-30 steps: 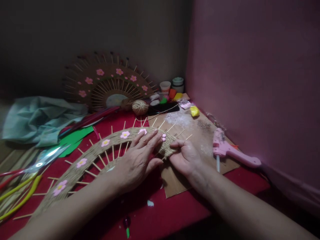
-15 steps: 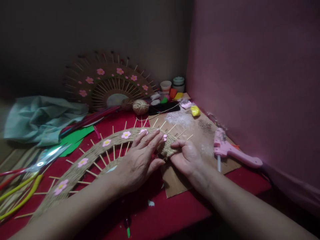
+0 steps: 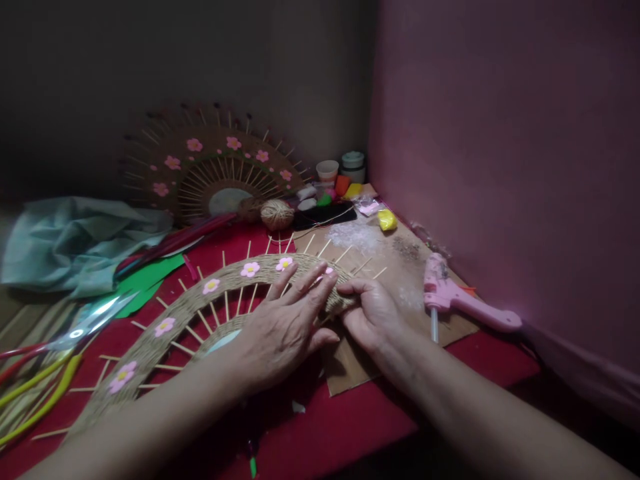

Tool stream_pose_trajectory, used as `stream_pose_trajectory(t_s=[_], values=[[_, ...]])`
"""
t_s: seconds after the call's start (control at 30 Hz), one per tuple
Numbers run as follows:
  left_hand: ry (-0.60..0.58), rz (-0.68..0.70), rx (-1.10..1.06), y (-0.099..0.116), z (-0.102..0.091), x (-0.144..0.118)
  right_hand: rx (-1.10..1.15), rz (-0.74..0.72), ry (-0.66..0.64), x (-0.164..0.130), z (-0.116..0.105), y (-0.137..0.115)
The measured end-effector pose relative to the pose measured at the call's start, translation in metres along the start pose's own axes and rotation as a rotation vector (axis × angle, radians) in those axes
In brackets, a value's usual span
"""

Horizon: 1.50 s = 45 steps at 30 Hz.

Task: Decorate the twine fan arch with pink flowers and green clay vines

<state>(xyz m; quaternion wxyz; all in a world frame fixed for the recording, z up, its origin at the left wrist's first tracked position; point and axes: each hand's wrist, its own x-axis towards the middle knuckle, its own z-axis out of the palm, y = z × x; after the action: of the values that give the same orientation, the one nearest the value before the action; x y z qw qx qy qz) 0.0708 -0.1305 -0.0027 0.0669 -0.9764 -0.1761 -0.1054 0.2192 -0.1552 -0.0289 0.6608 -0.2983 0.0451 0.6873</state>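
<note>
Twine fan (image 3: 190, 307): arc runs leftward from both hands. Left hand (image 3: 285, 327) flat, fingers spread on band; right hand (image 3: 373, 313) pinching right end. Glue gun (image 3: 463, 303) right of right hand.

You have nothing to read here: no words, labels, brand marks, numbers or signs show on any surface in the head view. The small tubs (image 3: 353, 160) at the back by the wall are too dim and too small for any label to be made out, and the pink glue gun (image 3: 467, 303) shows no legible mark on its body. The only markings on the woven twine arc (image 3: 200, 300) are the pink flowers (image 3: 250, 269), which are decoration and carry no lettering.
</note>
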Motion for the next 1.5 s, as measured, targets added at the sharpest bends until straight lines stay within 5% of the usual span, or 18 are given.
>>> stream_pose_trajectory(t_s=[0.3,0.47,1.03,1.33,1.5], values=[[0.027,-0.019,-0.041,0.001,-0.004,-0.001,0.030,0.050,-0.034,-0.006,0.006,-0.004],[0.161,-0.176,-0.148,-0.008,-0.009,-0.010,0.054,0.044,-0.038,-0.006,0.008,-0.004],[0.035,-0.299,-0.308,-0.004,-0.005,-0.008,0.031,0.044,-0.056,-0.005,0.008,-0.001],[0.151,-0.290,-0.407,-0.011,-0.004,-0.006,0.024,0.041,-0.044,-0.010,0.011,-0.002],[0.104,-0.263,-0.378,-0.011,-0.002,0.002,0.019,0.017,-0.062,-0.008,0.011,-0.001]])
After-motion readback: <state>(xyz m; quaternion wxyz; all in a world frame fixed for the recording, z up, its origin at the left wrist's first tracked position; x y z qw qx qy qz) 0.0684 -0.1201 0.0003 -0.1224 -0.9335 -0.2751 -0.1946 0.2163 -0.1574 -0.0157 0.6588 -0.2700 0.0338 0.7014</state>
